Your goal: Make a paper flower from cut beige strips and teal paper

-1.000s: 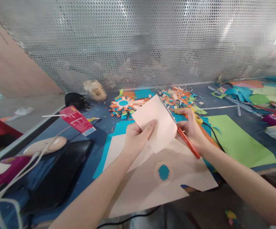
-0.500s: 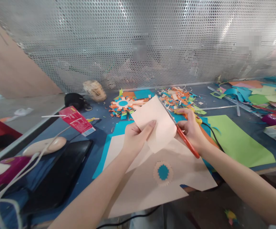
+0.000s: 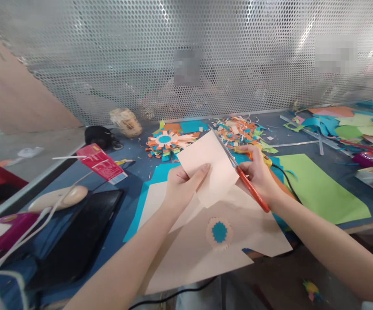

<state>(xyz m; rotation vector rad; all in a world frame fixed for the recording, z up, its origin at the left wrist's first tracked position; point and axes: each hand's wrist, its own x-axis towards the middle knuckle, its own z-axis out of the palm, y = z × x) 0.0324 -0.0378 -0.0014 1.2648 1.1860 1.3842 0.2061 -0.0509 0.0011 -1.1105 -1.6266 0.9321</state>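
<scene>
My left hand point(image 3: 186, 178) pinches a cream paper sheet point(image 3: 212, 161), thumb on top, holding it raised over the table. In my right hand point(image 3: 257, 170) are scissors with orange-red handles point(image 3: 251, 187); their blades lie along the sheet's right edge. Underneath, a larger cream sheet point(image 3: 192, 254) with a notched lower edge rests on blue paper point(image 3: 165, 172). On it lies a toothed cream paper ring point(image 3: 209, 234) with a blue centre. Beyond my left hand sits a layered paper flower point(image 3: 165, 144) in orange, cream and blue.
Paper scraps point(image 3: 239, 131) are heaped at the back before a perforated metal panel point(image 3: 141, 56). Green paper point(image 3: 325, 189) lies right, near a yellow tool point(image 3: 266, 160) with a black cord. On the left are a phone point(image 3: 79, 237), a red drink carton point(image 3: 102, 163) and white cables point(image 3: 18, 249).
The scissors' blades look slightly further apart along the sheet's edge. My left hand keeps its hold on the sheet. The whole view has shifted a little.
</scene>
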